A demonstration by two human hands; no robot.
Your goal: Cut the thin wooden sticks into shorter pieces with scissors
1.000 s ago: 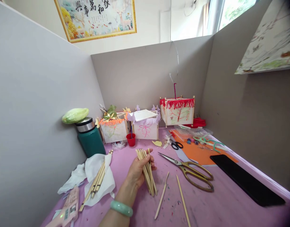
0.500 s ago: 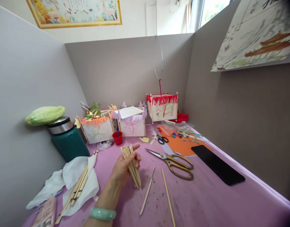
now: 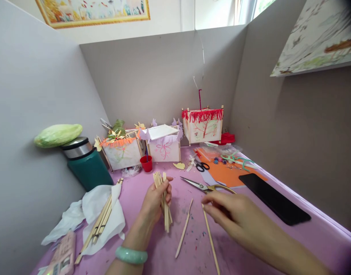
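Left hand (image 3: 156, 196) is wrapped around a bundle of wooden sticks (image 3: 165, 217), held above the purple table (image 3: 161, 256) with the thumb across the front. Right hand (image 3: 229, 212) has its thumb and fingertips drawn close together by the top end of the right-hand loose stick (image 3: 210, 238); can't tell if it's actually pinching it.

Containers: one red cup (image 3: 146, 165) with a thin blue stick (image 3: 147, 151) standing in it, and one teal bottle (image 3: 91, 170), lid on, with a pale green gourd (image 3: 58, 135) lying across the top. Three lantern-style paper boxes at the back: orange-fringed box (image 3: 121, 154) with leafy green stuff (image 3: 117, 128) at its top (can't tell if it's inside), purple-fringed box (image 3: 165, 150) with a white panel (image 3: 160, 131) over it, and red-fringed box (image 3: 205, 130).

Other counts: two pairs of scissors, gold-handled (image 3: 204, 188) and black-handled (image 3: 202, 167), and two loose sticks including the left one (image 3: 184, 228). Bundle overlaps too much to count.

Pose-wise, left forearm comes up from the bottom edge, green bangle (image 3: 131, 255) on the wrist; right one slants in from the lower right, palm down, partly covering the gold-handled scissors.
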